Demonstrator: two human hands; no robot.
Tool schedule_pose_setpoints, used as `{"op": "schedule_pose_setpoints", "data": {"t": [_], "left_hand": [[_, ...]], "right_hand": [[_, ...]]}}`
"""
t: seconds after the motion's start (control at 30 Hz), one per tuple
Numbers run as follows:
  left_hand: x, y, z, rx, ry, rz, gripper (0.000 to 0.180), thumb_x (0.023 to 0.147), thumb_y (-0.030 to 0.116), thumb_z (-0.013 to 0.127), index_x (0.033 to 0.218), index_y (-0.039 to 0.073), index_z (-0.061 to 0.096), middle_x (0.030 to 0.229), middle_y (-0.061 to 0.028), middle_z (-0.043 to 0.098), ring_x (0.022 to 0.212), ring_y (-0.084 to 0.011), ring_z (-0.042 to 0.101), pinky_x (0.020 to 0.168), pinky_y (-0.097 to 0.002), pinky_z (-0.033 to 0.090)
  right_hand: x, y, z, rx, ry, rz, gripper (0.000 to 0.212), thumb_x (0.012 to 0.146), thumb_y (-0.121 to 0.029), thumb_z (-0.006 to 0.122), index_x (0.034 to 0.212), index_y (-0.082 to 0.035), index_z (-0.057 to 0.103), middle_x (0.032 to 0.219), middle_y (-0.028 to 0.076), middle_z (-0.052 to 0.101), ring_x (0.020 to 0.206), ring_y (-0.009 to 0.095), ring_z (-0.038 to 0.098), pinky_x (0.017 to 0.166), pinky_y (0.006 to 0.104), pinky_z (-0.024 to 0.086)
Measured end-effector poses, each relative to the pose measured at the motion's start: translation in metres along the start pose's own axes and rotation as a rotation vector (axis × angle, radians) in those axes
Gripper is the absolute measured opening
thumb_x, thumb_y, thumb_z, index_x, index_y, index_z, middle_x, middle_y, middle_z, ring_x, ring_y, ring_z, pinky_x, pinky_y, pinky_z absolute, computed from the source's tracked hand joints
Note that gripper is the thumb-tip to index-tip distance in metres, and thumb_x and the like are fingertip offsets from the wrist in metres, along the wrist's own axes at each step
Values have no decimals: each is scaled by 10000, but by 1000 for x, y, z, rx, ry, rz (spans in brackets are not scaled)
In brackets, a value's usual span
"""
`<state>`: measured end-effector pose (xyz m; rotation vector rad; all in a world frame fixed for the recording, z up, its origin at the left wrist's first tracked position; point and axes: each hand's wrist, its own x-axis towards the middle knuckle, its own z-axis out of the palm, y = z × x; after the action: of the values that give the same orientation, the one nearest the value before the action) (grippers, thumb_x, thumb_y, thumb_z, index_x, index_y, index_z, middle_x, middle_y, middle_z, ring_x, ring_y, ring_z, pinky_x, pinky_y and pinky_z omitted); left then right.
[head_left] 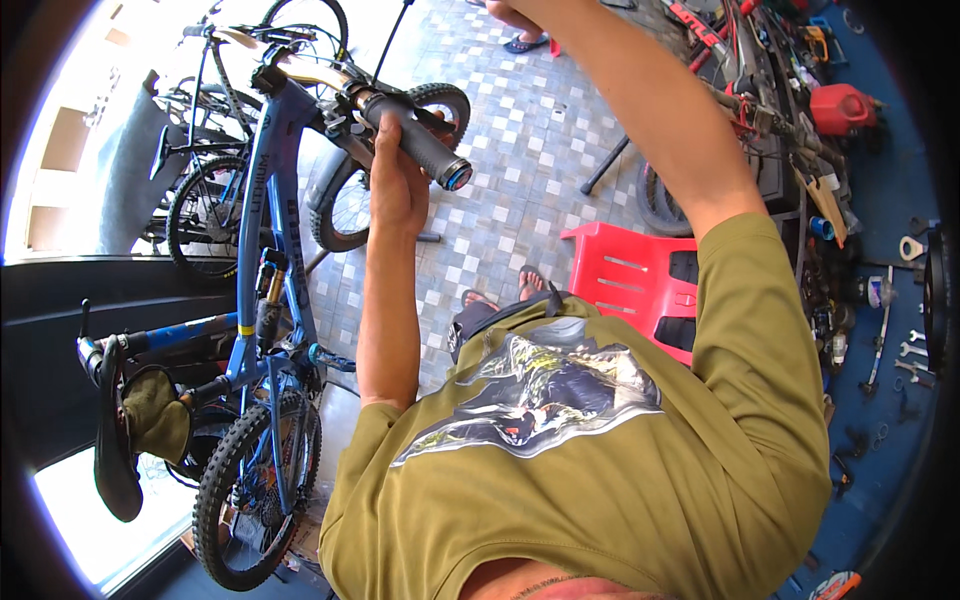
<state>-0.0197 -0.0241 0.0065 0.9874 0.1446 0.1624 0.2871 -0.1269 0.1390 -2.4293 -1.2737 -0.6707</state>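
Note:
My left hand (402,185) is closed round the black rubber handlebar grip (425,145) of a blue mountain bike (262,190). Its thumb lies along the top, and the fingers are mostly hidden beneath. A blue-ringed cap shows at the grip's near end. The bike stands to my left, with its knobby rear wheel (225,510) low in view and its front wheel (340,205) beyond my hand. My right arm (660,100) reaches up and forward. At the top edge only a bit of my right hand (512,14) shows, so its hold is hidden.
A red plastic chair (625,275) stands at right of centre. Further right are a cluttered workbench, a red fuel can (842,108) and wrenches (912,350) on a blue surface. More bikes (205,215) stand at far left. A sandalled foot (525,43) is at the top.

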Motion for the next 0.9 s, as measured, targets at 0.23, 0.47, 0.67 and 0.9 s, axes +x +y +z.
{"op": "schedule_pose_setpoints", "data": {"t": [0.23,0.47,0.67,0.9], "left_hand": [[-23,16,-22,77,-10,-48,688,1063,630,466,1354,11,541,1243,-212,691,1137,-325,690,896,-463,572],[-38,25,-55,165,-60,-174,678,1012,705,556,1292,98,672,1152,-69,754,1013,-185,697,885,-340,470],[-87,31,-94,274,-203,-314,558,1073,494,586,1401,42,617,1259,-101,713,1130,-211,671,985,-374,486],[-142,25,-108,347,-328,-224,383,1046,301,685,1333,47,671,1182,-82,750,1036,-170,704,901,-325,526]], "right_hand": [[-92,-118,-134,925,240,540,339,983,-322,714,901,3,763,660,24,668,600,150,628,573,363,499],[-235,-177,-121,898,421,495,312,1060,-245,680,1218,19,731,1104,60,775,963,94,677,893,252,514],[-329,-264,-79,801,466,775,285,1038,-249,715,1220,-33,751,872,-3,708,790,64,611,748,233,485],[-453,-367,7,740,530,1048,286,974,-159,759,1185,-73,587,805,22,661,757,130,645,679,310,516]]}}
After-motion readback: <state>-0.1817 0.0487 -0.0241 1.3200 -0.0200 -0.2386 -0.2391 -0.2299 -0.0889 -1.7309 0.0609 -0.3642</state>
